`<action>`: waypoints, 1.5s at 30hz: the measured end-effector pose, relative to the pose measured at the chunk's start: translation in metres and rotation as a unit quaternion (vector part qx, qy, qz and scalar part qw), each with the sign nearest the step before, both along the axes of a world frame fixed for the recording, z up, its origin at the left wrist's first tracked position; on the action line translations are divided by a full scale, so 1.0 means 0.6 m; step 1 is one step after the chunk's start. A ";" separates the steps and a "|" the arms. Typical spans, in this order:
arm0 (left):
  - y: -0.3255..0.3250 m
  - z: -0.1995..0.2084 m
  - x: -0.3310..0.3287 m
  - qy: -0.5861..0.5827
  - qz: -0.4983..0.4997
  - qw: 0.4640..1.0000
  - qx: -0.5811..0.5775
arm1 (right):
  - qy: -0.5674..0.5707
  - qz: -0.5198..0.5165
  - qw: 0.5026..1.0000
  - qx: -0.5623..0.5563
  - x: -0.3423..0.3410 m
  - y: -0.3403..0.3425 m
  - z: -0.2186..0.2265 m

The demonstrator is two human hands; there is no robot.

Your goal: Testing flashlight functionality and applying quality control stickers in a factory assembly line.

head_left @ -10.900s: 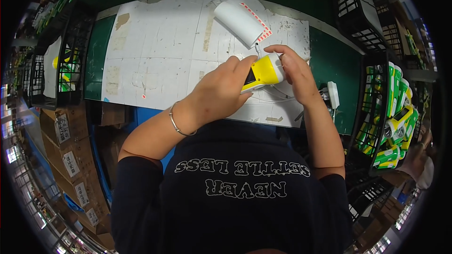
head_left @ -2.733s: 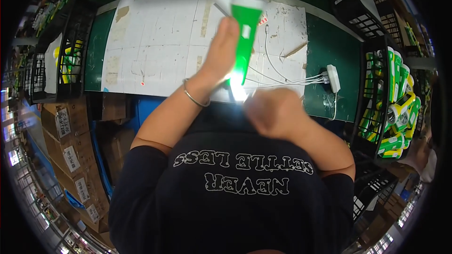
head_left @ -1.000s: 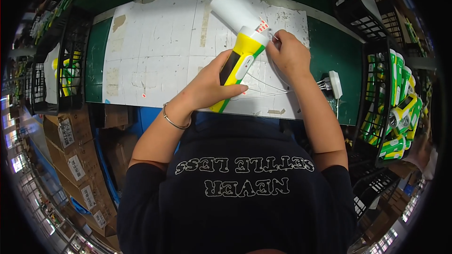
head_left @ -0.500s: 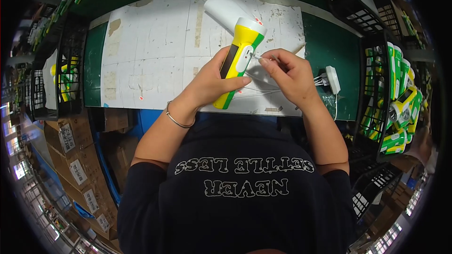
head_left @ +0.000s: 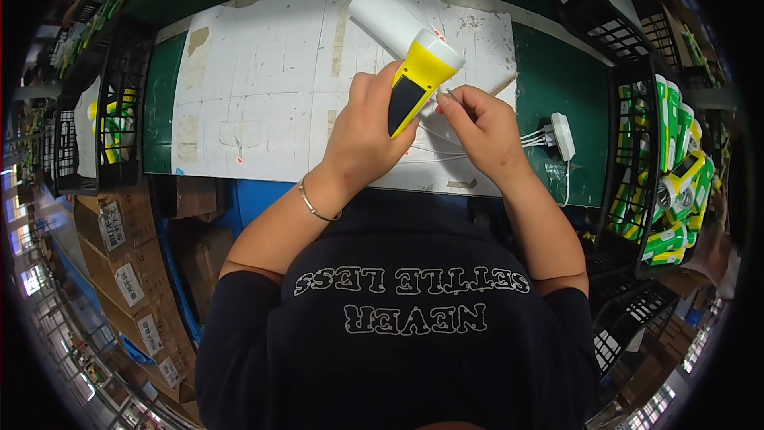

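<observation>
Yellow plastic flashlight (head_left: 428, 69), dark panel (head_left: 406, 99) upward, lies tilted in the left hand (head_left: 368, 129), fingers wrapped around it, above the white worktop sheet (head_left: 263, 56); the right hand (head_left: 487, 129) pinches a slim cable (head_left: 454, 96) beside it.

I see a white roll (head_left: 386, 17) near the counter's (head_left: 553, 87) far edge, black crate (head_left: 119, 171) by its left edge, cartons (head_left: 131, 259) below

One held flashlight (head_left: 424, 72), one rolled white sheet (head_left: 386, 20), one charger block (head_left: 563, 136), one silver bracelet (head_left: 309, 205)
</observation>
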State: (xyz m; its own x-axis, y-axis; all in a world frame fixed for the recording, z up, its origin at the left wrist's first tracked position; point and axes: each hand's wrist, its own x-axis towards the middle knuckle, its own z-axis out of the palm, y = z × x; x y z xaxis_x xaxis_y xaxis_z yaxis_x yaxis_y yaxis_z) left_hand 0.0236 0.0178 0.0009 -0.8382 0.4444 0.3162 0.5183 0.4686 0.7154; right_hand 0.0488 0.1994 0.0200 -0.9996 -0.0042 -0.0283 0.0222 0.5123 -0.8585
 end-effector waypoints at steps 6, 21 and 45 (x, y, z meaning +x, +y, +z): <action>0.000 0.007 -0.016 -0.036 -0.007 0.999 0.016 | -0.031 -0.019 0.995 -0.097 -0.009 0.000 -0.003; -0.636 0.192 -0.221 -0.057 0.442 0.850 0.280 | -0.003 -0.060 0.967 0.248 -0.264 0.202 0.045; -0.426 0.111 -0.375 0.267 0.405 0.873 -0.052 | -0.115 -0.120 0.917 -0.362 -0.414 0.225 0.087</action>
